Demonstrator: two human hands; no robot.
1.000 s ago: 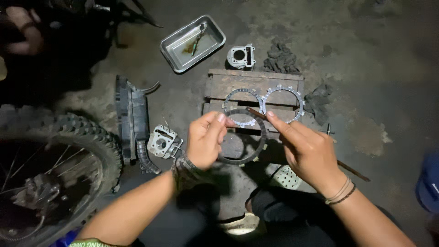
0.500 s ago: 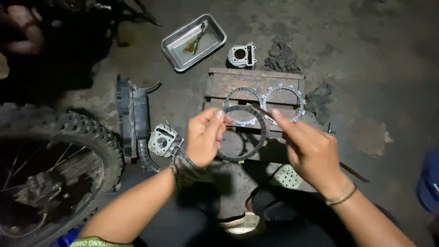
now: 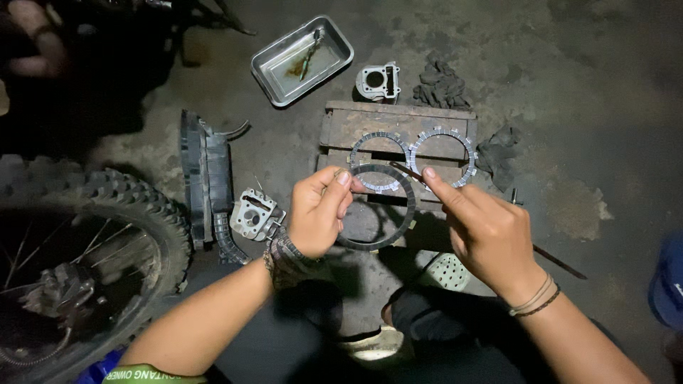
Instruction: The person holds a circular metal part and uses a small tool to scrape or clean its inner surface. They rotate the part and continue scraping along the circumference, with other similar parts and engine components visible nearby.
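Left hand (image 3: pixel 318 217) pinches thin metal ring (image 3: pixel 377 208) at rim; right hand (image 3: pixel 484 231) grips slim rod (image 3: pixel 409 172). Ring looks stiff, light, likely oily.

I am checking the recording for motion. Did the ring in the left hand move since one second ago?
No clear move: the ring in the left hand overlaps the wooden block's near edge as before.

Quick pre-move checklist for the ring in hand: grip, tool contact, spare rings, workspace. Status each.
1. Left hand grips metal ring at its rim: ok.
2. Right hand presses thin tool toward the ring's top edge: actual contact cannot tell.
3. Two toothed rings lie flat on wooden block: ok.
4. Ring surface condition: cannot tell, dim light.
5. Metal tray stands apart from the hands: ok.
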